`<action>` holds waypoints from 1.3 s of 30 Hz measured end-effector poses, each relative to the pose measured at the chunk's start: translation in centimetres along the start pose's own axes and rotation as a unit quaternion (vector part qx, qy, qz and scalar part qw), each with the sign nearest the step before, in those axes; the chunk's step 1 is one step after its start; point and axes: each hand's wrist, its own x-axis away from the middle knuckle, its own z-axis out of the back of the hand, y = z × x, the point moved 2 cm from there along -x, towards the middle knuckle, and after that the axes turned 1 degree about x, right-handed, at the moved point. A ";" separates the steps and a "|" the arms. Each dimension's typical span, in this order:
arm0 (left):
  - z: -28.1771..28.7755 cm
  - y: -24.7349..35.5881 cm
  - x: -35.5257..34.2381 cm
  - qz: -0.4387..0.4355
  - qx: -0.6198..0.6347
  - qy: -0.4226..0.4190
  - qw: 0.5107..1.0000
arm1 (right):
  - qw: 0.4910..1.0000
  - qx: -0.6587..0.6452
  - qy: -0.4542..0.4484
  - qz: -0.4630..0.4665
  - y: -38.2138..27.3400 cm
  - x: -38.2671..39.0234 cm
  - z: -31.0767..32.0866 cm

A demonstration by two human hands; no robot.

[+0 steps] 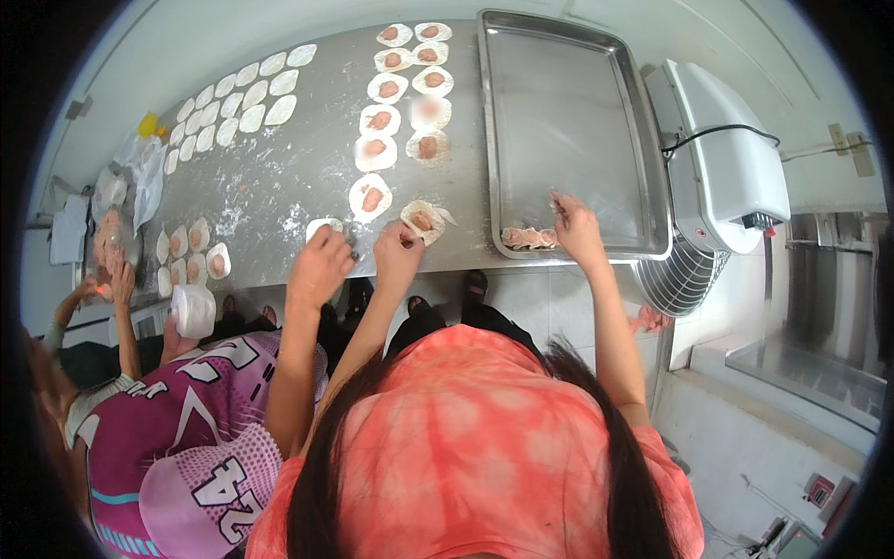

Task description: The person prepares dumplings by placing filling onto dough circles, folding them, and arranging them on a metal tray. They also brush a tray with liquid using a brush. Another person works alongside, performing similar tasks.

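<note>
My left hand (399, 253) pinches the edge of a round dough wrapper (438, 224) with pink meat filling, at the table's near edge. My right hand (579, 228) is over the near side of a large metal tray (656, 200), its fingers apart with no object visible in them. Just left of it, a short row of folded dumplings (529, 238) lies in the tray's near left corner. Two columns of flat wrappers topped with meat (380, 121) run away from my left hand toward the far edge.
Close to my left hand, a co-worker's hand (321, 265) touches a plain wrapper (324, 225); their other hand holds a wrapper stack (194, 312). More wrappers lie on the floured steel table (289, 177). Farther left, another person handles meat (110, 238). A white machine (722, 168) stands right of the tray.
</note>
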 end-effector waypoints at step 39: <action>-0.1 -1.4 0.6 0.184 0.412 -0.089 0.888 | 0.802 -0.584 -0.076 -0.095 -8.7 -0.2 -14.7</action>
